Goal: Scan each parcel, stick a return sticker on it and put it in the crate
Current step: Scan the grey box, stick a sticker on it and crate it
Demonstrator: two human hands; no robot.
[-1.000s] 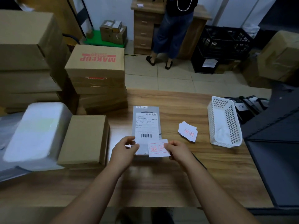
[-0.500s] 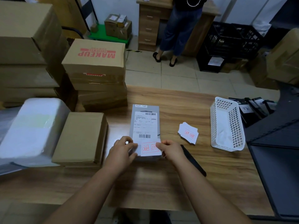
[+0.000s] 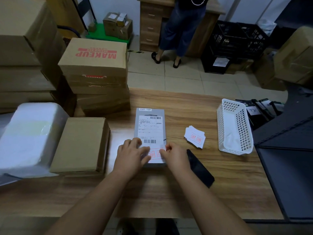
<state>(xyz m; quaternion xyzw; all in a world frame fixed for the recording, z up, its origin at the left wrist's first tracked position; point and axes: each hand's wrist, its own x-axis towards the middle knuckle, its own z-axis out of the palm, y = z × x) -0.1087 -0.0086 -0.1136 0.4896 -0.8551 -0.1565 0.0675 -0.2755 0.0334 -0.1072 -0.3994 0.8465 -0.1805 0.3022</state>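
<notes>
A grey parcel (image 3: 149,133) lies flat at the middle of the wooden tabletop (image 3: 186,192). On its near end, the left hand (image 3: 131,155) presses a red-printed return sticker (image 3: 156,154) with flat fingers while the right hand (image 3: 176,156) pinches the sticker's right edge. Right of the parcel sit a stack of stickers (image 3: 195,139), a black scanner (image 3: 200,168) and a white perforated basket (image 3: 234,126); left of it, a plain cardboard box (image 3: 81,145). A black crate (image 3: 237,43) stands on the floor beyond.
</notes>
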